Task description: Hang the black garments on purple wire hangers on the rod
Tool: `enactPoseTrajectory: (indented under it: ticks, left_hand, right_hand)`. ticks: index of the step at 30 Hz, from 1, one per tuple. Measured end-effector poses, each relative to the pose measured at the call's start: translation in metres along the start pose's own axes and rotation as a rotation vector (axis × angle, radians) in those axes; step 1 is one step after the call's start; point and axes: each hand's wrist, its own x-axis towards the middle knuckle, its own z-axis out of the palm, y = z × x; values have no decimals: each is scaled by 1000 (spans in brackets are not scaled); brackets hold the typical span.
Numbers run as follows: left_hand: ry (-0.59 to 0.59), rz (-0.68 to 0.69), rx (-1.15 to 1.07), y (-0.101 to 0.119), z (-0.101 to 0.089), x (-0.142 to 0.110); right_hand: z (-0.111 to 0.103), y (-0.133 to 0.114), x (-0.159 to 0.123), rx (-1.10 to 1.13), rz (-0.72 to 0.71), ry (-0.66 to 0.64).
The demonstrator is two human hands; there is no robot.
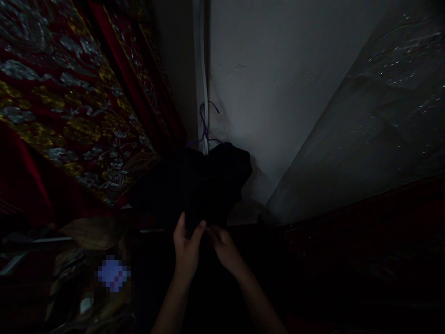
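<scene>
A black garment [215, 181] hangs on a thin purple hanger [203, 121] in front of a white wall. Low on the dark cloth, my left hand [187, 243] grips it, with thumb and forefinger showing against the black. Beside it, my right hand [222, 243] is closed on the same cloth, its fingertips close to the left thumb. Darkness hides most of the fingers' ends and the lower part of the garment.
A pale pipe or cord [206, 60] runs down the wall by the hanger. Red cloth with gold and silver decoration [69, 102] hangs at left. Clear plastic sheeting [375, 102] covers the right side. Cluttered items [92, 232] lie at lower left.
</scene>
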Motion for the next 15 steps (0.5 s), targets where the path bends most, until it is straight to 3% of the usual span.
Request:
enactPoseTrajectory:
  ticks: [5, 7, 10, 15]
  left_hand:
    - [87, 218, 72, -50, -14, -3]
    - [88, 243, 217, -81, -17, -12]
    - [-5, 262, 319, -116, -17, -25]
    - [-97, 355, 373, -120, -12, -9]
  right_hand:
    - [3, 10, 0, 40, 30, 129]
    - [6, 14, -4, 41, 59, 96]
    - [9, 15, -7, 14, 77, -2]
    - [-4, -13, 15, 110, 116, -64]
